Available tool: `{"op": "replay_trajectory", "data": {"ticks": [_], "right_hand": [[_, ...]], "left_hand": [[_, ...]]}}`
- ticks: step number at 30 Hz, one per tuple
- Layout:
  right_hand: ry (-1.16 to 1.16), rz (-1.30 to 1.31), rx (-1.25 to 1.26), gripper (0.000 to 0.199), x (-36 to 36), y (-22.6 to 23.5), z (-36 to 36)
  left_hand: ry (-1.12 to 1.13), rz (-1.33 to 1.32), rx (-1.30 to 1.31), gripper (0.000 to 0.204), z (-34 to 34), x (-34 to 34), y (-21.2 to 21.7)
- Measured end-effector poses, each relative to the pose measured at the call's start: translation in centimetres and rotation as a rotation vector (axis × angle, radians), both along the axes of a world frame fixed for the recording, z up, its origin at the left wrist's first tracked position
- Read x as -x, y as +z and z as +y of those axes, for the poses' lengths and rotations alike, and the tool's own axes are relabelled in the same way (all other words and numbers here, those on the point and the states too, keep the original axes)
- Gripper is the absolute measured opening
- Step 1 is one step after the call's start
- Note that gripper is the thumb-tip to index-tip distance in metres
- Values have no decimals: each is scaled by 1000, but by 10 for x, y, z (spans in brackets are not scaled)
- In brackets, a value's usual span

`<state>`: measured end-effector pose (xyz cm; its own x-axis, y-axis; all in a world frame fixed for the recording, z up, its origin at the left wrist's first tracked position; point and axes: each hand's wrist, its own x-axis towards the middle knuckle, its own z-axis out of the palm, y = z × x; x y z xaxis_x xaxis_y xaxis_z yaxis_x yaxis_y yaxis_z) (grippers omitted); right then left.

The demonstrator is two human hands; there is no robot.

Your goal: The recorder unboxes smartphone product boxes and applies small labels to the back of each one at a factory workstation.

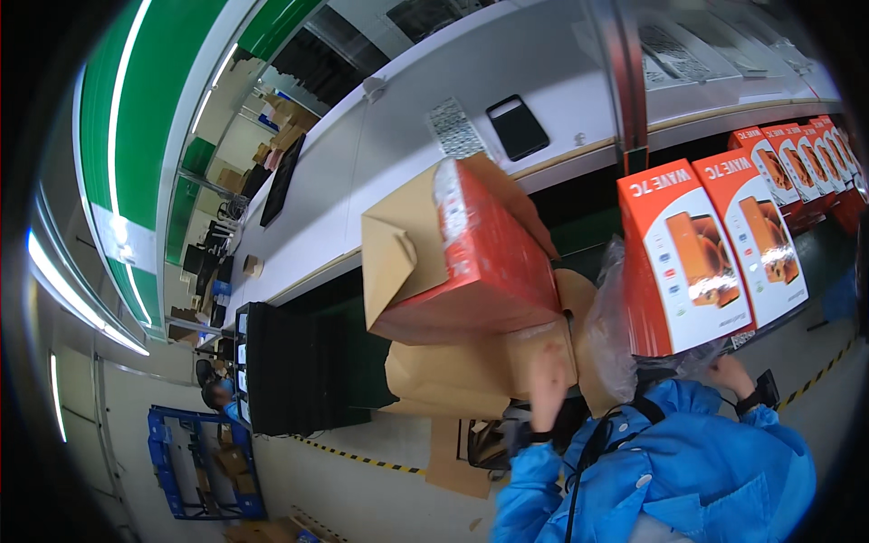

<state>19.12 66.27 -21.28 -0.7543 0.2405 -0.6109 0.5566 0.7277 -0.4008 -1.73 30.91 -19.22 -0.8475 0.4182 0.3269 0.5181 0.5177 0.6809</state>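
In front of me a brown cardboard wrap or carton [387,262] stands open around a red block of boxes [480,299], with a whitish, glossy strip along its upper face. My left hand [547,385] is at the near cardboard flap; its fingers are smeared by motion. To the right, two red-and-white phone boxes [692,262] stand side by side, with crumpled clear plastic [608,330] beside and below them. My right hand [731,376] is at the lower edge of these boxes by the plastic, its fingers mostly hidden.
Beyond the carton runs a white bench [362,172] bearing a black phone-shaped item [518,127] and a speckled sheet [455,128]. More red boxes [797,167] line the right. A metal post [623,81] rises near them. A black cabinet-like unit [299,366] stands left.
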Motion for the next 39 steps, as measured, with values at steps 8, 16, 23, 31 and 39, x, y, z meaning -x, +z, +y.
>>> {"op": "replay_trajectory", "data": {"ticks": [8,16,23,31,39], "right_hand": [[53,392,1270,19,123,144,-198],[-208,1537,463,11,254,255,-265],[-69,1481,-143,33,328,248,-253],[72,1341,-413,16,349,264,-252],[390,1448,-404,21,382,275,-244]], "left_hand": [[245,476,-215,16,-66,82,206],[-89,570,-33,22,-58,107,238],[-75,651,248,26,-62,130,240],[191,773,490,47,-106,195,279],[407,991,307,29,-109,242,293]]}}
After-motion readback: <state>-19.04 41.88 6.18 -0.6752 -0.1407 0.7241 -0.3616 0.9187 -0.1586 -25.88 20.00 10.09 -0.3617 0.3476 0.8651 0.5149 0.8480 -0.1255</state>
